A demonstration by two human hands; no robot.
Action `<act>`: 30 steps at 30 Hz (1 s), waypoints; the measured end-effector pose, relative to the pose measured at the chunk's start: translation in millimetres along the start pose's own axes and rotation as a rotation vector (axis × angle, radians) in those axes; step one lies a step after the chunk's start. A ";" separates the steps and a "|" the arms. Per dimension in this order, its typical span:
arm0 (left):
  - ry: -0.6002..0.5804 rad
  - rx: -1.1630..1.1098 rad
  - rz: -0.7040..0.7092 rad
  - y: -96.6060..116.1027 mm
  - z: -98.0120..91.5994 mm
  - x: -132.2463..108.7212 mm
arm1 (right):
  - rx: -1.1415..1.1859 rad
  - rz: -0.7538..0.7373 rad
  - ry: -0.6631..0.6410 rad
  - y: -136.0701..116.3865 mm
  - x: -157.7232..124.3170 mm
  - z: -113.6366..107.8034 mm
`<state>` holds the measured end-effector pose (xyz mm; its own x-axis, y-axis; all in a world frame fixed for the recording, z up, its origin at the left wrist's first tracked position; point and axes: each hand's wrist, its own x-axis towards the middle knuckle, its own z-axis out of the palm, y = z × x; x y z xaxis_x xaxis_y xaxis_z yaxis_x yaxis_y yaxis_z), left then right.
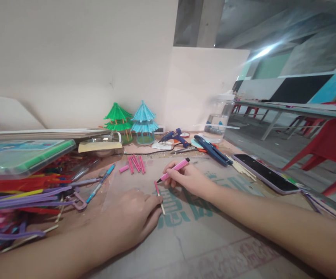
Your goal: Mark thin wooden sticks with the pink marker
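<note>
My right hand (pixel 185 177) is closed around a pink marker (pixel 174 170), its dark tip pointing down and left. That tip is at the upper part of a thin wooden stick (pixel 162 207), which is pink at the far end and pale wood at the near end. With its fingertips, my left hand (pixel 137 211) pins the stick down on the tabletop sheet; its thumb and some fingers are partly hidden. Just beyond lie several pink sticks (pixel 135 164) and a pink marker cap (pixel 124 169).
Green (pixel 118 118) and blue (pixel 143 122) pagoda models stand by the wall. A glue gun (pixel 175 136), a navy cutter-like tool (pixel 212 150), a water bottle (pixel 217 118) and a phone (pixel 265 173) line the back and right. Pipe cleaners (pixel 25 199) and a plastic case (pixel 31 157) crowd the left.
</note>
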<state>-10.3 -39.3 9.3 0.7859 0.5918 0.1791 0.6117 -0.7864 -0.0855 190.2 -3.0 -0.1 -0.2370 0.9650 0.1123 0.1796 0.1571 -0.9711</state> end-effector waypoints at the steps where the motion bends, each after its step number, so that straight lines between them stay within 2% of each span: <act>1: 0.004 -0.008 0.000 -0.1 0.3 0.1 | 0.002 0.000 0.012 0.0 0.2 0.0; 8: -0.038 0.013 -0.018 0.9 -1.3 -1.8 | -0.002 -0.019 -0.024 0.7 1.1 0.1; 15: -0.017 -0.021 -0.012 1.9 -5.9 0.7 | 0.013 -0.013 -0.013 0.2 0.7 0.3; 30: -0.006 0.034 -0.018 0.8 -2.5 -1.6 | 0.014 -0.032 -0.013 2.5 1.4 0.3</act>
<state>-11.4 -41.3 11.4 0.7751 0.6070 0.1754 0.6285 -0.7691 -0.1160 190.0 -1.3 -2.4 -0.2549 0.9566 0.1410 0.1582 0.1851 -0.9699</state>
